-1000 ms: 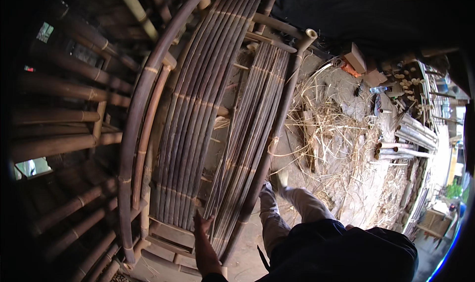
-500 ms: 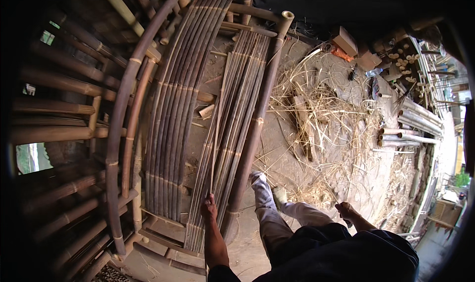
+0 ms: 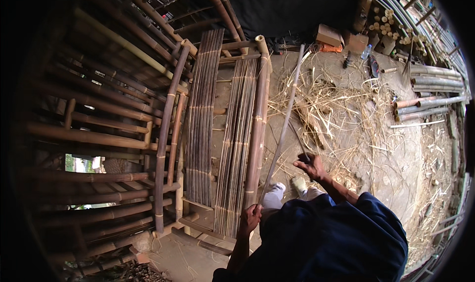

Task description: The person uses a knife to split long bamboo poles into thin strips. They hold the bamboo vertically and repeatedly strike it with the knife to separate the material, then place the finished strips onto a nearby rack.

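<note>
Though nr bench edge, strip is clr.

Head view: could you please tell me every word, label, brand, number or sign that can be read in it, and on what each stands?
None can be read.
Long strip in the left hand: no lettering visible.
Cardboard box: too small to tell whether anything is printed.
Plastic bottle: any label is too small to read.
</note>
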`<act>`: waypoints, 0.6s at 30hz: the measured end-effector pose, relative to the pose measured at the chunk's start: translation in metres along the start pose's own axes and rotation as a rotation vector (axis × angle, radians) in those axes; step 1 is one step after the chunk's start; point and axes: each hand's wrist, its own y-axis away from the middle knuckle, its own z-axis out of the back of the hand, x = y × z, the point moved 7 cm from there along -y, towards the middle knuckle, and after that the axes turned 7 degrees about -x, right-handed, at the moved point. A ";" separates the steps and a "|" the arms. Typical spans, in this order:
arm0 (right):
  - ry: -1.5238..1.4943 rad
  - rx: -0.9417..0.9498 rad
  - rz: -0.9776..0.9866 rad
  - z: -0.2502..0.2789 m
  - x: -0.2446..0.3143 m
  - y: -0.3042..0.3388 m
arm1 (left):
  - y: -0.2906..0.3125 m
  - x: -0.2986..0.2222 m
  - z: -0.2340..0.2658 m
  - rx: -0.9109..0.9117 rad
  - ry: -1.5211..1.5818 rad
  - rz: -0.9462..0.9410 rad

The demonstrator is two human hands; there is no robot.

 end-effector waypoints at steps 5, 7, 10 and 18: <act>-0.250 0.048 -0.148 0.007 0.031 0.095 | 0.094 -0.048 -0.028 0.112 -0.114 -0.087; -0.449 0.060 -0.236 0.007 0.013 0.121 | 0.114 -0.035 -0.036 0.209 -0.028 0.023; -0.494 0.044 -0.256 0.012 0.000 0.160 | 0.127 -0.036 -0.037 0.245 -0.127 -0.079; -0.426 -0.011 -0.111 -0.037 -0.016 0.263 | 0.172 0.022 -0.048 0.575 0.277 0.017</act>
